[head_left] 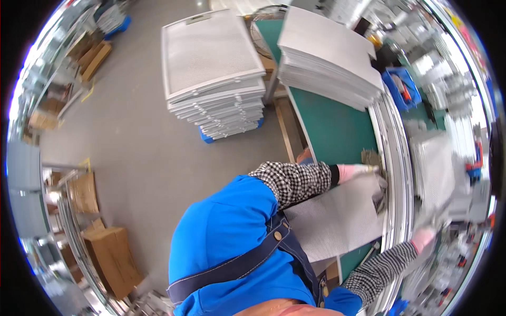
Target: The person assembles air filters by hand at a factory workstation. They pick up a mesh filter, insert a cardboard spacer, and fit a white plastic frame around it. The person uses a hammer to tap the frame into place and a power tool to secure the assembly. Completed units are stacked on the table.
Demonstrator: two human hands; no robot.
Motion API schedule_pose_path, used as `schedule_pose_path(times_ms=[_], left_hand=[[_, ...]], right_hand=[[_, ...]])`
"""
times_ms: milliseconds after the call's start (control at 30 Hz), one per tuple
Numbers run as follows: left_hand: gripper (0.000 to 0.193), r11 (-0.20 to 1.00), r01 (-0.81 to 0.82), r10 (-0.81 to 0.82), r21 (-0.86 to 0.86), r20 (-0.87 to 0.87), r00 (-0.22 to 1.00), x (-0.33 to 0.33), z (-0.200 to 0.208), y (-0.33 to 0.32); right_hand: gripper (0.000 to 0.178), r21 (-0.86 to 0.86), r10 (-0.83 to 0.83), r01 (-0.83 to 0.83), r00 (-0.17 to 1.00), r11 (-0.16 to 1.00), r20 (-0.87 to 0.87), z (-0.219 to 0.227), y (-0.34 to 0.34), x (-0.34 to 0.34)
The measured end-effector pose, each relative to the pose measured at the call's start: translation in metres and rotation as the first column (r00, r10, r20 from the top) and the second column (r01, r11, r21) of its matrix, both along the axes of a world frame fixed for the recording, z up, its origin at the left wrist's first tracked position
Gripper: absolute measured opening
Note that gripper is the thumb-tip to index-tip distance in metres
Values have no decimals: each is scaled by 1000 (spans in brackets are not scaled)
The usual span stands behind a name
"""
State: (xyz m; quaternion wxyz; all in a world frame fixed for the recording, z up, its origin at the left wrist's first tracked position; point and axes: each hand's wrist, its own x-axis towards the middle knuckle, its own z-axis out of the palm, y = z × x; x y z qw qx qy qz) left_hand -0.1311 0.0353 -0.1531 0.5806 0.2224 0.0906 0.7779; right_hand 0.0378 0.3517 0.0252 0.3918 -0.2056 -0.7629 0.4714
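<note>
A silver-grey perforated metal mesh sheet (337, 221) lies in front of me, partly on the green table (332, 124) and overhanging its near edge. At the sheet's far corner, my left hand (354, 172), in a pink glove, touches the edge; how its fingers are closed is too small to make out. Something dark grey and crumpled (379, 196) shows at the sheet's right end. Across the metal rails (392, 174), my right hand (423, 238), also pink-gloved, reaches towards stacked mesh sheets (433, 166). Motion smears its fingers, and no held thing can be seen there.
A tall stack of pale sheets (329, 58) stands at the table's far end. Framed mesh panels (213, 58) are piled on a blue base at the far left of the table. A blue bin (401, 89) sits beyond the rails. Cardboard boxes (112, 260) stand at the left.
</note>
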Motion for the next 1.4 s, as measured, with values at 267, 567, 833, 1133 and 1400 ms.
schedule_pose_path(times_ms=[267,567,833,1133,1400], left_hand=[[58,993,119,-108,-7,376,920,-35,-67,9],[105,979,180,-160,-93,191,968,-7,19,-4],[113,987,121,-100,-107,184,978,1,26,-8],[100,960,-17,43,-280,87,995,-40,-51,11],[103,975,69,-44,-210,119,992,-3,27,-5]], right_hand=[[47,-353,20,41,986,935,167,-69,-256,86],[31,-678,-120,255,963,689,240,-114,-297,161],[29,-657,-96,263,955,706,280,-116,-291,165],[26,-673,-75,178,981,718,179,-110,-287,165],[28,-670,-95,194,979,716,183,-118,-282,162]])
